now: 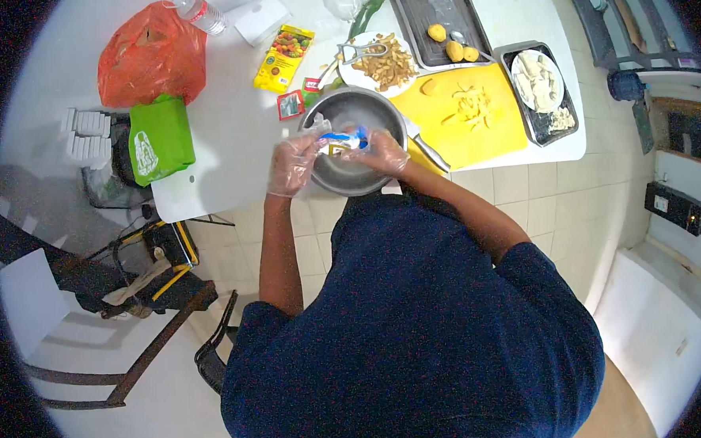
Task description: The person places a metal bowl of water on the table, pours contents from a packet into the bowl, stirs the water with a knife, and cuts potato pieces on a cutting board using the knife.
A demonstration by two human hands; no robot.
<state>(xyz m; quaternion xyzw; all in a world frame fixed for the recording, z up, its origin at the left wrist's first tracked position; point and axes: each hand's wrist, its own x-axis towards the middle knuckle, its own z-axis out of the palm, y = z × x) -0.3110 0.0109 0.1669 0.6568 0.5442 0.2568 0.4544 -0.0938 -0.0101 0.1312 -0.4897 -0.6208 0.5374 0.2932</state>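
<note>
Both of my hands wear clear plastic gloves. My left hand point(292, 165) pinches one end of a small blue-and-white packet point(337, 144). At the packet's other end, the fingers of my right hand point(383, 154) are closed on it. Directly beneath is a large steel bowl point(360, 103) at the table's front edge; the packet and my hands hide part of its inside. Right of the bowl, a knife point(431, 153) lies at the edge of a yellow cutting board point(489, 144) bearing cut pale-yellow strips point(471, 108) and a peeled piece point(430, 87).
Behind the bowl, a plate point(355, 77) holds peelings and a peeler point(364, 50). Trays stand farther right: one point(423, 17) with peeled potatoes point(454, 51), another point(533, 134) with a white plate of pale pieces. Leftward are a yellow packet point(283, 60), red bag point(152, 59) and green bag point(160, 138).
</note>
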